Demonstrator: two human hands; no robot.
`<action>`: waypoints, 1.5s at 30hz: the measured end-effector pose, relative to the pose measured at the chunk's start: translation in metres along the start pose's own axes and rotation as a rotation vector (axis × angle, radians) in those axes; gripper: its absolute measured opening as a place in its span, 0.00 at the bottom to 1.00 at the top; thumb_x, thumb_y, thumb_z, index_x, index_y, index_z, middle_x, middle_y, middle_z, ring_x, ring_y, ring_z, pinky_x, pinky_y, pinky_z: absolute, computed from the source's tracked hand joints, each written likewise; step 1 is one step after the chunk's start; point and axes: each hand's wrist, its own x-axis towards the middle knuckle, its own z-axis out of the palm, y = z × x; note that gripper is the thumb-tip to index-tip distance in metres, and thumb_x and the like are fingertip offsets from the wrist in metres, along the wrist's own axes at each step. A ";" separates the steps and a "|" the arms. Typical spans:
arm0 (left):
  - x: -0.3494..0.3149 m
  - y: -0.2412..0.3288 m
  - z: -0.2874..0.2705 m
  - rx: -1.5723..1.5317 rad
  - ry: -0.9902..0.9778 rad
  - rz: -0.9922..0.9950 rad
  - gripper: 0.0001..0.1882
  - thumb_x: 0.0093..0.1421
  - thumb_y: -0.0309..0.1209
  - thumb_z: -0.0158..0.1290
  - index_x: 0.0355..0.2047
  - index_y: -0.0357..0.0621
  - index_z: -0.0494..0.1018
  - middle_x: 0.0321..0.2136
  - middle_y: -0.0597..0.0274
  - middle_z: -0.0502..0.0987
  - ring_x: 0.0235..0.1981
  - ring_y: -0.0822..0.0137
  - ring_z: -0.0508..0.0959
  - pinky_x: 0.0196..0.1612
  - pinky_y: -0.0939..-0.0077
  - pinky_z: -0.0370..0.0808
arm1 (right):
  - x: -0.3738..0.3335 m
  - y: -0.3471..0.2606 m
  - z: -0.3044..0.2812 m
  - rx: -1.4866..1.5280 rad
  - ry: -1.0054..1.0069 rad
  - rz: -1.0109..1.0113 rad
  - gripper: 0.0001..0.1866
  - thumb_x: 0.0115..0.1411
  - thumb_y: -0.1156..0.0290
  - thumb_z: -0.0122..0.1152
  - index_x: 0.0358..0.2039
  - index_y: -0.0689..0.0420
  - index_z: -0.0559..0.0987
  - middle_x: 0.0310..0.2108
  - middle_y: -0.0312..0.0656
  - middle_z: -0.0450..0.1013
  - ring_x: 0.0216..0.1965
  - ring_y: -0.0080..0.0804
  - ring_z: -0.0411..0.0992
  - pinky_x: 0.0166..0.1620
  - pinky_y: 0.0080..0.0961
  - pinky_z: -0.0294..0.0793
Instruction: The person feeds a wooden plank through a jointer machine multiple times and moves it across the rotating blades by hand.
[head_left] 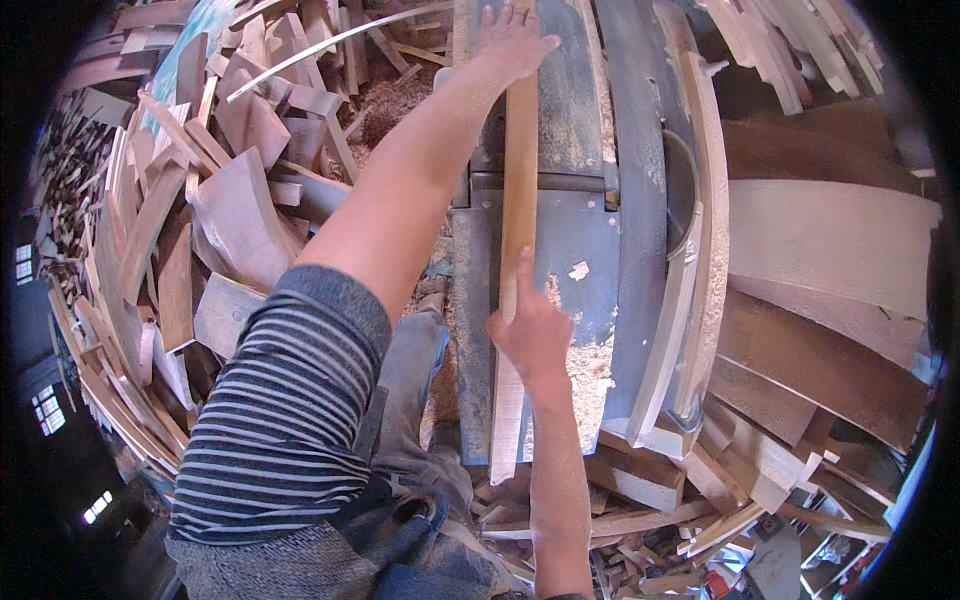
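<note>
L hand [515,45] lies flat w/ fingers extended, thumb out, over the far part of the long, narrow, tan wooden strip [520,180], which runs lengthwise on the grey metal machine bed [585,235] across its dark crosswise slot [572,184]. R hand [535,335]: index straight along strip, others curled; can't tell if it's pinching. Prob. best: press evenly, fingers clear of slot, pale shavings [592,378] out from under.

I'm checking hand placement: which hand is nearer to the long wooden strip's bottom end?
Right. The right hand is on the wooden strip, above that bottom end in the view; the left hand is far up the strip, near the picture's top edge.
</note>
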 end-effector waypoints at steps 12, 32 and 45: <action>-0.319 0.039 -0.007 -0.369 0.104 0.076 0.34 0.65 0.43 0.54 0.61 0.26 0.60 0.65 0.34 0.59 0.72 0.37 0.50 0.72 0.43 0.46 | 0.170 -0.018 -0.050 -0.076 0.061 -0.074 0.53 0.45 0.61 0.66 0.73 0.53 0.56 0.30 0.61 0.79 0.35 0.60 0.80 0.40 0.50 0.79; -0.169 0.072 0.046 -0.183 0.199 0.073 0.32 0.64 0.32 0.49 0.65 0.26 0.59 0.67 0.34 0.56 0.72 0.34 0.50 0.73 0.44 0.48 | 0.332 -0.028 -0.103 -0.155 0.090 -0.038 0.44 0.53 0.51 0.65 0.68 0.55 0.64 0.46 0.60 0.78 0.49 0.57 0.77 0.49 0.48 0.77; -0.066 0.038 0.045 0.045 0.106 0.036 0.34 0.66 0.38 0.48 0.67 0.30 0.57 0.72 0.37 0.48 0.74 0.39 0.45 0.75 0.51 0.46 | -0.144 0.111 0.050 0.120 0.521 0.032 0.19 0.54 0.77 0.67 0.48 0.65 0.81 0.31 0.48 0.76 0.33 0.44 0.76 0.34 0.39 0.77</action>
